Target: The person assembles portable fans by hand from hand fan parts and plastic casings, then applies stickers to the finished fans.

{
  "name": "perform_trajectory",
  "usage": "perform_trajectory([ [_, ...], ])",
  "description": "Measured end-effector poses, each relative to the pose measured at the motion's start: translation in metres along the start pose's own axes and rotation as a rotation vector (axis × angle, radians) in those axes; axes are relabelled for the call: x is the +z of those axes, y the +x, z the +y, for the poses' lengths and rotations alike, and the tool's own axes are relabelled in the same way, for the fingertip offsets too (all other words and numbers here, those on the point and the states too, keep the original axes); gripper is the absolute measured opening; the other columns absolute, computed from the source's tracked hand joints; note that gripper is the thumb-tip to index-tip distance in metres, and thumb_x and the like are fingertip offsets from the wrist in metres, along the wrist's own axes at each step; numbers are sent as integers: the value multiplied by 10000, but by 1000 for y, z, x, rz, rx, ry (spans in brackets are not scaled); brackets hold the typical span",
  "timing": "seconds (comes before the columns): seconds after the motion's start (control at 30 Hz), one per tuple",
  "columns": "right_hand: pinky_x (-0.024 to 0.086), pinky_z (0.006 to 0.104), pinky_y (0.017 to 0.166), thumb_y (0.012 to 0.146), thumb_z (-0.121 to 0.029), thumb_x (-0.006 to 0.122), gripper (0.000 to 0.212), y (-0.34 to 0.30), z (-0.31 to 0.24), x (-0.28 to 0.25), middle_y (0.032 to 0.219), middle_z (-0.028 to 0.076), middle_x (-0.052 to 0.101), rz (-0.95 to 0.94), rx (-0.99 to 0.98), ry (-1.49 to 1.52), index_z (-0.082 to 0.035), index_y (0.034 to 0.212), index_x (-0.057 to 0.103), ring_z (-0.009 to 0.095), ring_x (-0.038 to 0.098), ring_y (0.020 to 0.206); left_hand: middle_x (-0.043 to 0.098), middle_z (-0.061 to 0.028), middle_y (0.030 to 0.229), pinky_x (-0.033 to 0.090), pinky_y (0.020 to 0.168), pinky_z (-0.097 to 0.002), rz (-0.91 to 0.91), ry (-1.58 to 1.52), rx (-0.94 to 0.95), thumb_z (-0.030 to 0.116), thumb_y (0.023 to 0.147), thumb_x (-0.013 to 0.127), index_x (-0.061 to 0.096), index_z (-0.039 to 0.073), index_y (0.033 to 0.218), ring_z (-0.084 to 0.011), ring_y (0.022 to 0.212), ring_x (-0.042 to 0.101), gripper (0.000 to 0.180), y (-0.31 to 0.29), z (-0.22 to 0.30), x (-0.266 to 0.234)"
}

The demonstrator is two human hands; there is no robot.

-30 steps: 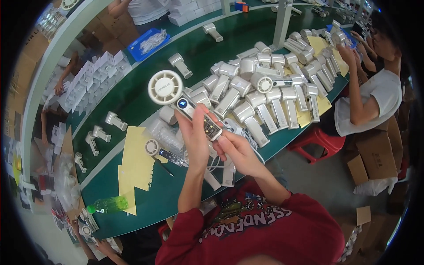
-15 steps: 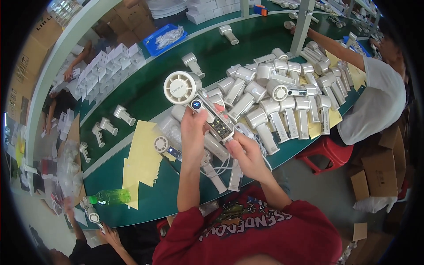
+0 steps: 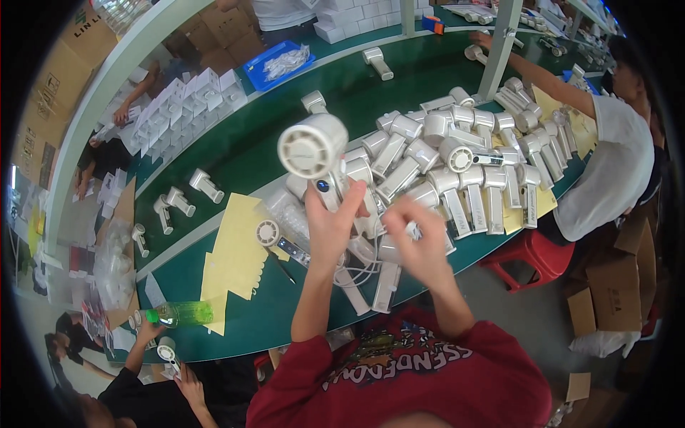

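Observation:
My left hand is wrapped round the handle of a white handheld fan, its round grille tilted up and a small lit display below the head. Just right of it, my right hand is closed, somewhat blurred, with the white end of a cable at its fingers. It is apart from the fan. Beneath both hands lie more white fans and loops of white cable. Another fan with a see-through handle front lies left of my left wrist, beside a dark pen.
A big heap of white fans covers the bench to the right. Yellow paper sheets and a green bottle lie left. Behind the conveyor belt stand white boxes and a blue tray. Co-workers sit on both sides.
My right hand has come away from the bottom of the fan, moving slightly right. The fan's head has tipped and turned in my left hand. At left, a co-worker's hand has reached the bottle.

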State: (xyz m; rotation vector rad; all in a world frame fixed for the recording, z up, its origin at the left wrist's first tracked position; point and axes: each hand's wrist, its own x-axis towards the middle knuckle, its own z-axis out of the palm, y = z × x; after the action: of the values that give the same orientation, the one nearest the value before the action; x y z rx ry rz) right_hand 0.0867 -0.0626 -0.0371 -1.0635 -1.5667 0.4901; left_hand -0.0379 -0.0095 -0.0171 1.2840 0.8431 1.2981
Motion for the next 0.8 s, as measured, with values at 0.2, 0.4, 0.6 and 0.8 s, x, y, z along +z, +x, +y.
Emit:
perform_trajectory([
  [0.2,382,250,496,687,-121,688,262,74,-17,-14,742,34,438,143,-370,-91,-104,944,645,147,461,625,521,-57,873,404,626,-226,-49,216,100,78,754,609,421,-7,1117,-109,727,502,417,-9,-5,10],
  [0.4,370,244,483,674,-150,703,274,72,-1,-18,688,19,401,-38,-259,-89,-130,945,666,128,443,589,558,-72,880,419,685,-247,-63,309,-50,88,727,618,453,-14,1036,-118,769,522,365,-14,-1,-2],
  [0.6,357,226,489,691,-120,683,290,64,2,-12,692,12,421,84,-325,-74,-108,979,652,110,436,582,548,-62,851,423,636,-227,-60,274,-65,90,744,613,440,-18,1035,-104,738,526,356,-16,-2,3],
  [0.8,352,197,541,881,-131,458,171,-8,16,20,667,16,448,-32,125,313,-3,873,571,69,427,589,533,-59,828,448,526,-226,135,-189,41,179,843,529,436,-3,1075,-114,695,546,309,-1,13,-9],
])
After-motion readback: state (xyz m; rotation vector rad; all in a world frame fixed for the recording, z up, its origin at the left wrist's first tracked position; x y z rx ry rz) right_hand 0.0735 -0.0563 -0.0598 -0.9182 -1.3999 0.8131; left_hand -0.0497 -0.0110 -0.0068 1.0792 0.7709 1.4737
